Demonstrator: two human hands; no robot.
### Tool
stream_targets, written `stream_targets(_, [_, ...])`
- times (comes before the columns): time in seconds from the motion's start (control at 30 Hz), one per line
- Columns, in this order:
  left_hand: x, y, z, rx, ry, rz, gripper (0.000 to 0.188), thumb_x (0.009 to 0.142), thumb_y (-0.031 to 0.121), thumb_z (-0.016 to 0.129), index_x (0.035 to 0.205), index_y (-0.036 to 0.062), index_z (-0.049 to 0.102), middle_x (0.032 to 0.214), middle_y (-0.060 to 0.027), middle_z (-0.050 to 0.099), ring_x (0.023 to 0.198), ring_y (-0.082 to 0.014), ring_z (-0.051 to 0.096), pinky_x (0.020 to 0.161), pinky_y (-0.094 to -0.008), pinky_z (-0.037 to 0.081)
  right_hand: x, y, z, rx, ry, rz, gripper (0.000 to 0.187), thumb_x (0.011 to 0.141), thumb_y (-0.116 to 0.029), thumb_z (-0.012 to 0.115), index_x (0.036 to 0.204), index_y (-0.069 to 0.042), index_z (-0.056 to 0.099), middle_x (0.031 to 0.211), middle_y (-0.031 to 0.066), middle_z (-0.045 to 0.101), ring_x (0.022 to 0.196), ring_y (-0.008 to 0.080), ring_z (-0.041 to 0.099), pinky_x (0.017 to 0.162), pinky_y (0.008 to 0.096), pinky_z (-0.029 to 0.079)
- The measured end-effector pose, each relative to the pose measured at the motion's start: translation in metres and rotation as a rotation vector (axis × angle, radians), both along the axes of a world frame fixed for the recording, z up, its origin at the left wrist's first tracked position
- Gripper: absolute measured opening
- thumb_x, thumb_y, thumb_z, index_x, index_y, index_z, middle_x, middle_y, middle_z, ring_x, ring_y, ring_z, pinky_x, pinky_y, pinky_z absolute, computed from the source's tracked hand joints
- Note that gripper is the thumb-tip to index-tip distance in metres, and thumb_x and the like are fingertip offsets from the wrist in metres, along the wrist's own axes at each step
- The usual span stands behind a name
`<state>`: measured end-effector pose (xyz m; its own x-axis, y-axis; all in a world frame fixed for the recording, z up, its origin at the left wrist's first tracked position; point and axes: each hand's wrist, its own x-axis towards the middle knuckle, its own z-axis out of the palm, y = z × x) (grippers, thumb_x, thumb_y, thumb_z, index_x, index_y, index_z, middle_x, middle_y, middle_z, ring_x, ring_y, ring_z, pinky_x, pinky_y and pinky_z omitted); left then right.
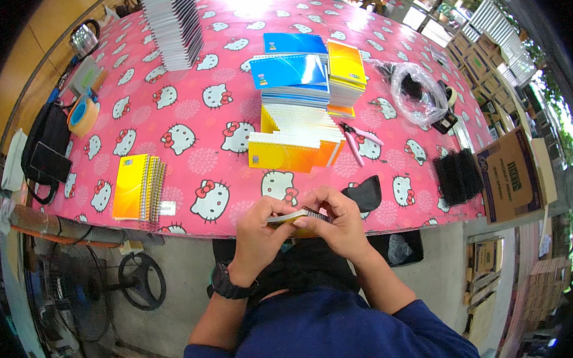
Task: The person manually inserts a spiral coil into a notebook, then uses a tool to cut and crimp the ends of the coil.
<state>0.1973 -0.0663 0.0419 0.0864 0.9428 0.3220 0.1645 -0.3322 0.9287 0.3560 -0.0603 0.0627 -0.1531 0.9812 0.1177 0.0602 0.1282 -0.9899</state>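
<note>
At the table's near edge, both hands grip a small spiral notebook (293, 215), its pages edge-on and a dark coil along its right part. My left hand (258, 236) pinches its left end, with a black watch (228, 284) on that wrist. Fingers of my right hand (339, 223) close on the coiled part; the fingertips hide some of the binding. Beyond the hands lie yellow-orange notebooks (278, 154) in a fanned pile. Behind them stand blue notebooks (290, 72) and another yellow stack (345, 62). A black pouch (365, 194) is just right of my right hand.
Pink-handled pliers (355, 142) lie beside the pile. Black plastic coils (457, 176) and a cardboard box (511, 177) occupy the right edge. To the left are coiled yellow notebooks (133, 187), a tape roll (83, 118) and a black bag (49, 144). A tall notebook stack (172, 30) rises behind.
</note>
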Motion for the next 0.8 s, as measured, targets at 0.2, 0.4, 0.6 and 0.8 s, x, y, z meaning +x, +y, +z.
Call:
stream_targets(0.2, [-0.012,-0.002,-0.002,-0.034,-0.006,-0.032,0.018,0.071,0.006,0.074,0.085,0.0029,0.062,0.081,-0.0043,0.062,0.075,-0.0124,0.059,0.067,-0.0249,0.047,0.001,0.006,0.004,0.244,-0.186,0.142,0.019,0.071,-0.008,0.073,0.086,-0.003,0.061,0.074,0.0061,0.056,0.066,0.0146,0.052,0.066,0.029,0.045])
stream_targets(0.4, [-0.009,-0.001,-0.009,-0.07,-0.146,-0.06,0.014,0.076,0.011,0.072,0.084,0.0036,0.063,0.079,-0.0075,0.064,0.071,-0.0149,0.061,0.063,-0.0287,0.047,0.004,0.005,0.011,0.366,-0.409,0.145,0.016,0.076,-0.006,0.066,0.089,-0.001,0.059,0.081,0.0113,0.056,0.073,0.025,0.056,0.066,0.0327,0.045])
stream_targets(0.6, [-0.017,-0.003,-0.011,-0.018,-0.093,0.042,0.016,0.077,0.016,0.072,0.083,0.0043,0.063,0.079,-0.0065,0.064,0.073,-0.0182,0.06,0.067,-0.0303,0.045,-0.015,0.002,0.009,0.383,-0.436,0.144,0.013,0.08,-0.002,0.059,0.093,0.0,0.058,0.086,0.0144,0.057,0.082,0.0311,0.056,0.075,0.037,0.045])
stream_targets(0.8, [-0.029,-0.006,-0.016,-0.074,-0.139,0.155,0.018,0.082,0.02,0.067,0.084,0.0037,0.059,0.079,-0.0061,0.061,0.075,-0.0151,0.058,0.069,-0.0289,0.045,-0.024,0.007,0.01,0.368,-0.449,0.234,0.025,0.08,-0.003,0.059,0.104,0.0,0.054,0.098,0.0167,0.056,0.096,0.0328,0.054,0.087,0.0381,0.043])
